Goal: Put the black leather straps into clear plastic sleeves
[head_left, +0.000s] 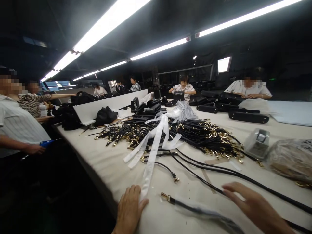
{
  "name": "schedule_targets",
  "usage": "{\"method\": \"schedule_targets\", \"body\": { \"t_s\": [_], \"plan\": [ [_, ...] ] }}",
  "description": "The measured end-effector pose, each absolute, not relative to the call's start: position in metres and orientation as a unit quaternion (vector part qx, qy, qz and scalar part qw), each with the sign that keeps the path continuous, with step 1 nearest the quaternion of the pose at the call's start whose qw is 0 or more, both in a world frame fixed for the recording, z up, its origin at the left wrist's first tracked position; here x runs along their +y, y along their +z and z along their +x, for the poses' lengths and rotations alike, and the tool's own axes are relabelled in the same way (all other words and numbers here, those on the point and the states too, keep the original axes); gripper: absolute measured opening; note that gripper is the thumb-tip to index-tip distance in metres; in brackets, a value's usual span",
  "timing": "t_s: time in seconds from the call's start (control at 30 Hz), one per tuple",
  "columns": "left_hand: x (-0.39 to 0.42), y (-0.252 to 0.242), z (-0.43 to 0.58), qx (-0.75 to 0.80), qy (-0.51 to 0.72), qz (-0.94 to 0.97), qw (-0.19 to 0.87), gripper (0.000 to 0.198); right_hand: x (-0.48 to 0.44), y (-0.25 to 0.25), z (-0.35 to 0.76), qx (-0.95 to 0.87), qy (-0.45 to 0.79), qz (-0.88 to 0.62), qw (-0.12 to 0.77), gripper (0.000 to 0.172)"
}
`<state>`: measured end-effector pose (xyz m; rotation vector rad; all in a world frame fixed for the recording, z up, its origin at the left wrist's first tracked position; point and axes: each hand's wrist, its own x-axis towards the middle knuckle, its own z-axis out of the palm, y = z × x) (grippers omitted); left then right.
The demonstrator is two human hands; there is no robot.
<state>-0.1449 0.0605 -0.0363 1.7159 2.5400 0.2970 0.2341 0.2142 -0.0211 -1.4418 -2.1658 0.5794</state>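
Observation:
My left hand (130,206) lies at the table's near left edge, thumb out to the side, touching the lower end of a long white strip (153,159). To the right, my right hand (251,203) hovers by a black strap (202,178), its fingers and thumb apart. Between my hands lies another black strap in clear plastic (204,213), with a gold clasp (165,196) at its end. Beyond them spreads a large pile of black straps (192,133) with gold clasps, and more white strips (185,112) lie on top of it.
On the table (97,156), a clear container (258,143) and a plastic bag (292,159) stand at the right. Black bags (248,117) lie farther back. A white board (109,109) rises at the back left. Several people stand or sit around the table.

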Motion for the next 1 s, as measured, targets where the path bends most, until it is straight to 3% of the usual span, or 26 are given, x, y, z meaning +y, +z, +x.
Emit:
{"method": "schedule_targets", "body": {
  "t_s": [0.13, 0.3, 0.43, 0.57, 0.67, 0.87, 1.0],
  "plan": [
    [0.065, -0.039, -0.166, 0.819, 0.195, 0.529, 0.105, 0.014, 0.218, -0.039, 0.122, -0.856, 0.247, -0.435, 0.129, 0.030],
    [0.125, -0.016, -0.201, 0.707, 0.545, 0.361, 0.268, 0.035, 0.232, -0.042, 0.012, -0.859, 0.222, -0.442, 0.134, 0.021],
    [0.187, -0.003, -0.216, 0.653, 0.622, 0.340, 0.265, 0.040, 0.254, -0.035, -0.011, -0.853, 0.203, -0.455, 0.157, 0.027],
    [0.217, -0.014, -0.212, 0.653, 0.619, 0.369, 0.233, 0.036, 0.278, -0.030, 0.011, -0.832, 0.133, -0.514, 0.161, 0.023],
    [0.208, -0.029, -0.210, 0.656, 0.591, 0.423, 0.205, 0.054, 0.289, -0.031, 0.037, -0.827, 0.120, -0.536, 0.121, 0.018],
    [0.145, -0.054, -0.229, 0.637, 0.395, 0.645, 0.150, 0.039, 0.286, -0.013, 0.118, -0.854, 0.136, -0.495, 0.090, 0.026],
    [0.107, -0.066, -0.244, 0.605, 0.270, 0.740, 0.118, 0.052, 0.273, -0.009, 0.215, -0.842, 0.162, -0.509, 0.072, 0.024]
  ]
}}
